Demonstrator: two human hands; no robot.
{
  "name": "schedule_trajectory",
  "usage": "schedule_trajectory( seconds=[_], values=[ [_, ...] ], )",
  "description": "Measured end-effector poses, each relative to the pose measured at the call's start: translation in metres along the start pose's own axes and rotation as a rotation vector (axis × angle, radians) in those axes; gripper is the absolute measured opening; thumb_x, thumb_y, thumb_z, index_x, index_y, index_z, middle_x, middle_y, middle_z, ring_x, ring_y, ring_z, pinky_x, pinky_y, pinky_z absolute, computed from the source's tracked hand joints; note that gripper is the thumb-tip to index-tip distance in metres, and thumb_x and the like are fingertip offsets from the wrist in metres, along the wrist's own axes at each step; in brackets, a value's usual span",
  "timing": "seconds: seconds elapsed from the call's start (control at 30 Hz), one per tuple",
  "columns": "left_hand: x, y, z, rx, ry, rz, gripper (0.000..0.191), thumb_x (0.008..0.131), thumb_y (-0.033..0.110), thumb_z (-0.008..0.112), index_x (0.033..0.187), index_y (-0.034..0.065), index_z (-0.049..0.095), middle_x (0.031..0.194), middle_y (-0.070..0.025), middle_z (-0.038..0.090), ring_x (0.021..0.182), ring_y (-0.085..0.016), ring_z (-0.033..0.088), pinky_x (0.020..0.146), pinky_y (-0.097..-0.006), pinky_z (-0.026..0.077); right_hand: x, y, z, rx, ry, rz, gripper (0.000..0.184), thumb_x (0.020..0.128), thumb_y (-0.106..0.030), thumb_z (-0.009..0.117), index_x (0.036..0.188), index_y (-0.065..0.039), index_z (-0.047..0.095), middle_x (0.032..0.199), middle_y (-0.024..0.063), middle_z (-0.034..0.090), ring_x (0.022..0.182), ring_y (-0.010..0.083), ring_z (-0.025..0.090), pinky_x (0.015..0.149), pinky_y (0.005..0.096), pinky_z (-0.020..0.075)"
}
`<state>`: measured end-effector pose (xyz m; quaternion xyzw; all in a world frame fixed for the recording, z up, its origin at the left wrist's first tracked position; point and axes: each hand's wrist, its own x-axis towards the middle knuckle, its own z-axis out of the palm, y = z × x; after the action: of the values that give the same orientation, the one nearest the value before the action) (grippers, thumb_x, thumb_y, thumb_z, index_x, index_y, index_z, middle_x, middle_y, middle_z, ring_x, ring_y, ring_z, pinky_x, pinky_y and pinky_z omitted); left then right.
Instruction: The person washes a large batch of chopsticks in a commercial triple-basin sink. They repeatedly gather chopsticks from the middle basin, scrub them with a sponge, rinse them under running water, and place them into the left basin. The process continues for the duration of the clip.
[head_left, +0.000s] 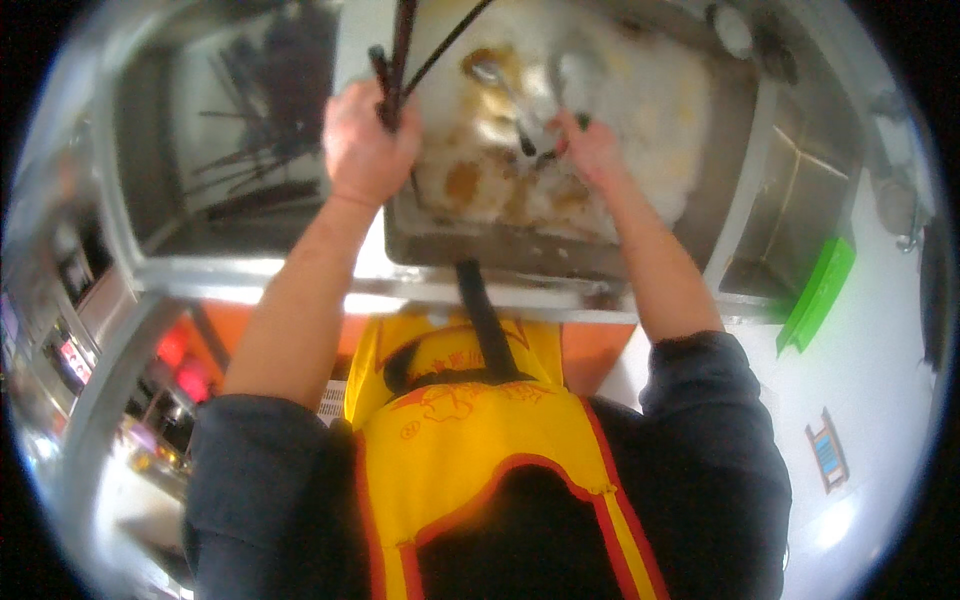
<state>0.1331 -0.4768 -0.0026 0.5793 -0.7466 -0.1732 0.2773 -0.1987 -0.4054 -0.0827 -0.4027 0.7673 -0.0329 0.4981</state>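
Note:
Several dark chopsticks (403, 52) stand out from my left hand (373, 142), which grips them over the divider between two metal sink basins. My right hand (595, 150) is above the foamy, brown-stained water (465, 180) of the middle basin. Its fingers are closed on a blurred metal spoon (576, 71), whose handle is partly hidden by the hand. Left of those fingers, a second metal spoon (506, 90) with a dark handle end lies in the foam.
More dark chopsticks (255, 176) lie in the left basin (150, 150). To the right is another metal basin (787, 180), with a bright green plastic piece (817, 296) at its near corner. A metal rim (300, 274) runs along the front, close to my yellow apron (480, 427).

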Motion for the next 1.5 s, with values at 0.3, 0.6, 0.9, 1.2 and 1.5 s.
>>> schedule_trajectory(
  seconds=[0.3, 0.6, 0.9, 1.2, 1.5],
  values=[
    [0.002, 0.006, -0.004, 0.01, -0.014, -0.015, 0.017, 0.085, 0.021, 0.078, 0.09, 0.0081, 0.07, 0.098, -0.0127, 0.066, 0.096, -0.039, 0.061, 0.085, -0.047, 0.051, 0.064, 0.152, -0.07, -0.452, 0.637, -0.151, 0.052, 0.102, -0.041, 0.062, 0.128, 0.004, 0.067, 0.112, 0.0246, 0.074, 0.106, 0.0358, 0.071, 0.094, 0.0444, 0.0557],
    [0.001, 0.005, -0.003, 0.042, -0.05, -0.008, 0.019, 0.084, 0.02, 0.079, 0.093, 0.0067, 0.07, 0.101, -0.0144, 0.066, 0.097, -0.039, 0.061, 0.087, -0.0481, 0.051, 0.015, 0.137, 0.051, 0.192, -0.089, -0.058, 0.06, 0.083, -0.028, 0.082, 0.135, 0.0, 0.067, 0.129, 0.0143, 0.073, 0.117, 0.0286, 0.068, 0.101, 0.0419, 0.0536],
    [-0.001, -0.006, -0.002, 0.018, -0.074, 0.05, 0.026, 0.079, 0.019, 0.081, 0.098, 0.0052, 0.069, 0.108, -0.0162, 0.066, 0.103, -0.041, 0.06, 0.092, -0.0495, 0.05, -0.013, 0.002, 0.119, -0.581, -0.675, -0.298, 0.033, 0.083, -0.018, 0.067, 0.111, -0.001, 0.075, 0.113, 0.0234, 0.072, 0.103, 0.0365, 0.07, 0.092, 0.0455, 0.0562],
    [0.001, 0.003, -0.005, 0.033, -0.115, 0.008, 0.027, 0.075, 0.017, 0.081, 0.096, 0.0058, 0.069, 0.104, -0.0143, 0.065, 0.099, -0.04, 0.061, 0.09, -0.049, 0.049, -0.006, -0.038, 0.085, 0.491, -0.643, 0.031, 0.04, 0.096, -0.023, 0.072, 0.131, -0.005, 0.069, 0.104, 0.0052, 0.071, 0.09, 0.0181, 0.065, 0.083, 0.0346, 0.053],
    [0.002, 0.003, -0.005, 0.015, -0.098, 0.018, 0.026, 0.075, 0.017, 0.081, 0.096, 0.0066, 0.069, 0.102, -0.0144, 0.065, 0.098, -0.04, 0.061, 0.088, -0.0481, 0.05, 0.142, -0.048, 0.015, -0.004, 0.646, -0.532, 0.062, 0.094, -0.048, 0.064, 0.145, -0.013, 0.061, 0.139, 0.0228, 0.065, 0.131, 0.0408, 0.06, 0.112, 0.0441, 0.0477]
  ],
)
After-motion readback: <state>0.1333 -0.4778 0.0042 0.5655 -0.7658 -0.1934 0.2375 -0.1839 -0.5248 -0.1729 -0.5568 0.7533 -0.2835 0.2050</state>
